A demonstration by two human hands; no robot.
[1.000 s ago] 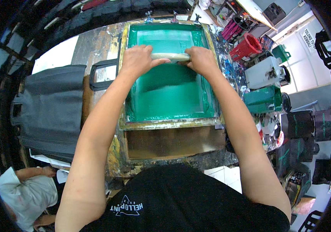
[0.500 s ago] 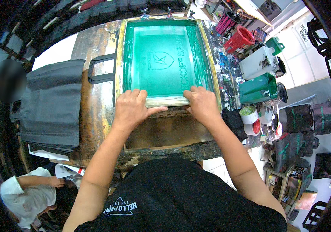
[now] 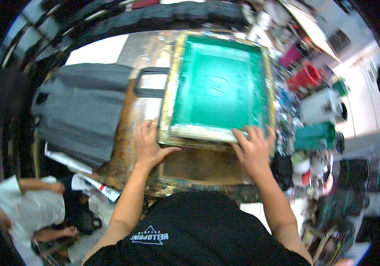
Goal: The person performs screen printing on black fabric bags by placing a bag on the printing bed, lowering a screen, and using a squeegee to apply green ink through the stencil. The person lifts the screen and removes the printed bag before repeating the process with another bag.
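Note:
A screen-printing frame (image 3: 167,117) with pale yellowish edges lies on the worktable, its mesh (image 3: 218,84) covered in green ink. Faint outlines of a crest show in the mesh. Along the frame's near inner side rests a pale bar (image 3: 198,133), which looks like a squeegee. My left hand (image 3: 149,145) is just beside the frame's near left corner, fingers up and thumb spread, holding nothing. At the near right, my right hand (image 3: 255,148) touches the bar's right end with spread fingers. From under the frame's left side sticks out a black bag handle (image 3: 143,83).
A stack of black fabric bags (image 3: 81,111) lies to the left. On the right stand a red container (image 3: 304,76), a pale canister (image 3: 318,107), a green container (image 3: 315,136) and small tubs. At the lower left sits another person (image 3: 30,206) in a light shirt.
My left hand has let go of the bar and moved to the frame's left corner. My right hand's grip has loosened. The whole view has shifted and blurred.

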